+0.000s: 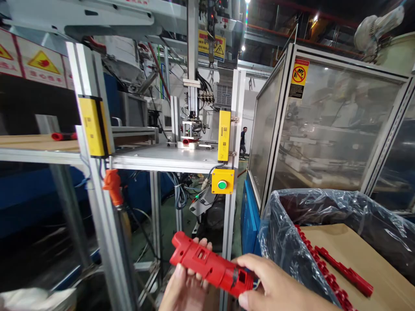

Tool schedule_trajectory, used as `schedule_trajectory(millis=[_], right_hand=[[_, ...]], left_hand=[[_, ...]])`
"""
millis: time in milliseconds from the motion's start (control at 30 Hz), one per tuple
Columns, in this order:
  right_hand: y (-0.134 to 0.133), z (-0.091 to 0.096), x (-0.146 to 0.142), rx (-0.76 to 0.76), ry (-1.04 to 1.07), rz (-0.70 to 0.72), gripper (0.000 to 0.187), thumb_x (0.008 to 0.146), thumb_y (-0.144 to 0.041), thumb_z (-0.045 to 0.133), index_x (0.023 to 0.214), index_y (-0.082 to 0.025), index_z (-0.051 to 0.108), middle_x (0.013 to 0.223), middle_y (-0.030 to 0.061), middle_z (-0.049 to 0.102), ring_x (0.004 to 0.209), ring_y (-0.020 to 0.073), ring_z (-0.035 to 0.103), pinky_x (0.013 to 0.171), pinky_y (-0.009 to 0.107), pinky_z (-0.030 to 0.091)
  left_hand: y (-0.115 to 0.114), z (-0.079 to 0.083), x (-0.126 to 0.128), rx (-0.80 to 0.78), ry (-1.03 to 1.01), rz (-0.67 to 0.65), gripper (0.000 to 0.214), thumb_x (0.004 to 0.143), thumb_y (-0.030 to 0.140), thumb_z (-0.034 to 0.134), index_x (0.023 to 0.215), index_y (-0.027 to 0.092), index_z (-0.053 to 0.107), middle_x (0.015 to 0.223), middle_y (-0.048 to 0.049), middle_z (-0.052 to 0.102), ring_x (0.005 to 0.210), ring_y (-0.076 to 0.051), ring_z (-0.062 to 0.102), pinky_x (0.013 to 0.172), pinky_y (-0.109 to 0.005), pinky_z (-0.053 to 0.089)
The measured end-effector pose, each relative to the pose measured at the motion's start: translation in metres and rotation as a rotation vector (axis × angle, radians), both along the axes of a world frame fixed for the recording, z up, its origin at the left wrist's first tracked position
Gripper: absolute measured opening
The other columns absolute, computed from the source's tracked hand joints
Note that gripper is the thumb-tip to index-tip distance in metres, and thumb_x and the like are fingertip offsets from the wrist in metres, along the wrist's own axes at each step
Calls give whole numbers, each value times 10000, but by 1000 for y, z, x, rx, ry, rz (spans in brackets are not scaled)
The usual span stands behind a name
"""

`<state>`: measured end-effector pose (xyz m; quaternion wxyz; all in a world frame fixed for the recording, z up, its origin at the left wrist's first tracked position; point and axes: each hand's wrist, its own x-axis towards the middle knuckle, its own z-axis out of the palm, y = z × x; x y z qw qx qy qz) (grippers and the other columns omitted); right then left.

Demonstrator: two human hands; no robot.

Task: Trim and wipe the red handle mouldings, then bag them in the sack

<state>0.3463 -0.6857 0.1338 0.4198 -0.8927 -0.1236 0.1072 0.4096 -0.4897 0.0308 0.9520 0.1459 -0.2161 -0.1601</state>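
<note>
A long red plastic housing [207, 264] lies across both my hands low in the middle of the view, tilted down to the right. My left hand [186, 285] cups it from below, fingers curled up behind its left half. My right hand [275, 285] pinches its right end between thumb and fingers. Straight ahead, a small press fixture [189, 137] stands on the grey machine table [162, 159], with a red part seated in it.
A plastic-lined bin [324, 207] at the right holds a cardboard sheet [350, 255] and rows of red parts [343, 270]. Yellow light-curtain bars [92, 125] [224, 135] flank the table opening; a green push button [222, 185] sits below. A guarded enclosure [327, 129] stands right. A person [243, 142] is far behind.
</note>
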Motion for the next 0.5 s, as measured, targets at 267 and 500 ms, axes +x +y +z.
schedule_trajectory(millis=[267, 500], right_hand=[[-6, -3, -1, 110, 85, -23, 573, 661, -213, 700, 1222, -245, 589, 1134, 34, 609, 968, 206, 572, 843, 308, 441], [-6, 2, -2, 65, 22, 5, 422, 676, -228, 676, 1097, -230, 639, 927, 2, 627, 860, 194, 562, 811, 311, 420]], left_hand=[[0, -7, -2, 117, 174, 207, 289, 901, 350, 539, 1156, 320, 673, 1200, -2, 713, 1170, -208, 612, 864, -282, 558], [-4, -2, -8, 188, 246, 262, 317, 853, 379, 611, 1159, 317, 666, 1221, -13, 704, 1230, -252, 565, 956, -346, 518]])
